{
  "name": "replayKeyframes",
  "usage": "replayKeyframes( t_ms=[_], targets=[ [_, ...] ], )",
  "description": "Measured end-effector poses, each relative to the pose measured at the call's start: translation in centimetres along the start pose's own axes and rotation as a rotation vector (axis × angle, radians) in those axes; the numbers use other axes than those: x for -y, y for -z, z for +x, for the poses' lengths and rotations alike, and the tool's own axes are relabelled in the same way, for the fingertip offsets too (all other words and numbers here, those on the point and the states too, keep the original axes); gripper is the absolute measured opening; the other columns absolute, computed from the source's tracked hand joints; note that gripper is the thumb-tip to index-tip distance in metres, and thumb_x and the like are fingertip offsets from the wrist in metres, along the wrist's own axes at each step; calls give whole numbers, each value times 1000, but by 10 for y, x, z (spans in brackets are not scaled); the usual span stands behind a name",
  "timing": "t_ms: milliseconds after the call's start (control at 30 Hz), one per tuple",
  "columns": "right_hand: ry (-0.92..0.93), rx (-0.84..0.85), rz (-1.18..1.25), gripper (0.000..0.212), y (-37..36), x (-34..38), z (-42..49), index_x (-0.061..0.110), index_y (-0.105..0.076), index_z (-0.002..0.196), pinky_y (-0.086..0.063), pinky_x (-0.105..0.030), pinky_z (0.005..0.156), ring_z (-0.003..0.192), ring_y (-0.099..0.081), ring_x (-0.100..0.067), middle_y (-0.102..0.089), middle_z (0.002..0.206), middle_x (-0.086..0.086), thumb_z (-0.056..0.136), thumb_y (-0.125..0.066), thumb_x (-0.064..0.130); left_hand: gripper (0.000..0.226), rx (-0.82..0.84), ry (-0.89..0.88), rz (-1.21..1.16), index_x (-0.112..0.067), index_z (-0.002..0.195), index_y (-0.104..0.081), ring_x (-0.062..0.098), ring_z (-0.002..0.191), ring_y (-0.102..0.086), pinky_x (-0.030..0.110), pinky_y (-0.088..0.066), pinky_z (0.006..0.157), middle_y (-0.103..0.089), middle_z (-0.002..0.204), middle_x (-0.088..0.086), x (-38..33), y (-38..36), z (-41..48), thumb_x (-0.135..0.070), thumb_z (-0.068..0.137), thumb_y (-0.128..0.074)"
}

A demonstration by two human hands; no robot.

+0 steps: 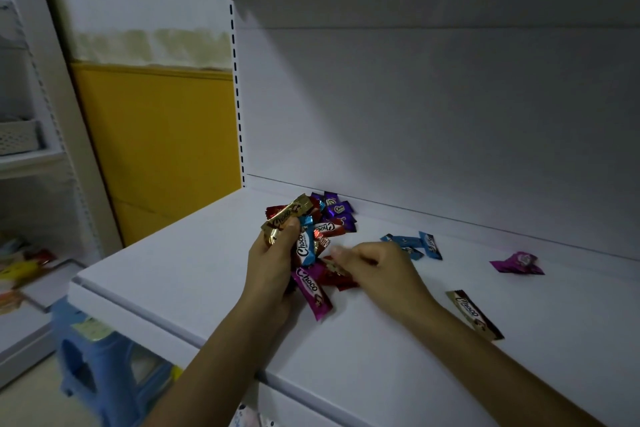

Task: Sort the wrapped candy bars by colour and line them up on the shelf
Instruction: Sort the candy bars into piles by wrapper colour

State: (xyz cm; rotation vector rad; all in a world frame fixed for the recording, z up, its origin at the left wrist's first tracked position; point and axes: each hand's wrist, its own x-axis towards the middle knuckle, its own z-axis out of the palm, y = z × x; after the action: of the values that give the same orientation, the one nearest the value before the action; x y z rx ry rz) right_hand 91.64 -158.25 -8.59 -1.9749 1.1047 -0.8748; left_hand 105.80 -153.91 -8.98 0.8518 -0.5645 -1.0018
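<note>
Dim light falls across a white shelf (194, 270) and its plain white back panel (415, 97), whose upper part lies in shadow. A slotted upright (236, 87) edges the panel at left. Beyond it, a yellow wall panel (156, 149) sits below a pale, patchily stained wall (145, 10). A blue plastic stool (100, 374) stands on the floor (31, 402), near a neighbouring white rack (34, 163) holding a perforated white basket (17, 140).

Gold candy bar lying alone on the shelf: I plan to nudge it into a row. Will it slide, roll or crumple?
The gold candy bar lies flat, so it probably won't roll. Its glossy wrapper should slide easily on the smooth shelf. Its thin crimped ends may bend if pushed.
</note>
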Motion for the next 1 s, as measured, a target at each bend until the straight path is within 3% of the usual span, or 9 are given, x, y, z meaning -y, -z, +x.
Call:
replayKeyframes(
  t_ms=[67, 133, 367, 500, 600, 700, 800, 900, 1000],
  targets=[
    [-59, 59, 111, 18, -2, 3, -1, 18, -71, 76, -49, -25, 66, 67, -61, -8, -69, 71, -2, 84, -70, 33, 14, 3, -12, -11, -15, 107, -62, 22, 70, -73, 28, -55, 51, -75, 87, 12, 0, 0, 0, -19, 95, -55],
    [-125, 79, 231, 10, 1, 5, 0, 17, -69, 75, -48, -18, 63, 68, -61, -7, -68, 71, 1, 83, -72, 24, 14, -3, -13, -1, -15, 106, -62, 21, 68, -72, 28, -55, 51, -75, 85, 11, 1, -1, 1, -19, 95, -56],
    [-103, 2, 168, 11, 37, 17, 5, 15, -66, 74, -42, -13, 49, 57, -59, -3, -68, 73, -1, 83, -70, 12, 9, -13, -102, 144, -20, 100, -63, 21, 74, -73, 35, -59, 65, -75, 82, 3, 6, -14, 7, -22, 95, -55],
    [-16, -59, 92, 6, 92, 3, -3, 12, -74, 82, -47, -13, 55, 59, -62, -6, -72, 70, 1, 83, -69, 9, 8, 93, -80, 154, -27, 97, -63, 16, 76, -73, 31, -59, 63, -76, 83, -2, 10, -43, 15, -25, 95, -56],
    [-94, -156, 101, 11, 127, -25, -20, 11, -75, 81, -41, -6, 50, 59, -61, 2, -70, 70, 3, 85, -66, 5, 11, 170, -8, 81, -21, 103, -64, 21, 82, -73, 34, -59, 69, -75, 93, 5, 20, -79, 21, -23, 94, -56],
    [-217, -65, 17, 14, 142, -46, -30, 14, -75, 80, -47, -12, 65, 79, -67, -8, -73, 80, 1, 86, -65, 5, 11, 231, 83, -8, -17, 104, -62, 20, 75, -72, 33, -59, 65, -74, 89, 6, 34, -112, 25, -18, 94, -56],
    [-252, 71, -225, 12, 140, -56, -31, 20, -75, 79, -54, -21, 70, 80, -68, -8, -73, 81, 4, 83, -68, 12, 12, 285, 134, -35, -17, 106, -60, 21, 77, -72, 33, -60, 68, -75, 88, 6, 53, -126, 26, -17, 95, -55],
    [-214, -13, -412, 8, 133, -61, -31, 24, -67, 74, -54, -28, 74, 79, -63, -7, -68, 81, 8, 76, -74, 20, 12, 297, 160, -56, -16, 105, -61, 19, 70, -71, 31, -60, 63, -75, 83, 5, 62, -126, 27, -16, 95, -54],
    [-128, -145, -202, 6, 124, -53, -30, 23, -68, 77, -50, -23, 76, 84, -61, -5, -67, 86, 8, 82, -70, 27, 15, 283, 126, -44, -17, 107, -61, 18, 70, -71, 33, -60, 64, -74, 85, 5, 62, -121, 30, -17, 95, -54]
  ],
)
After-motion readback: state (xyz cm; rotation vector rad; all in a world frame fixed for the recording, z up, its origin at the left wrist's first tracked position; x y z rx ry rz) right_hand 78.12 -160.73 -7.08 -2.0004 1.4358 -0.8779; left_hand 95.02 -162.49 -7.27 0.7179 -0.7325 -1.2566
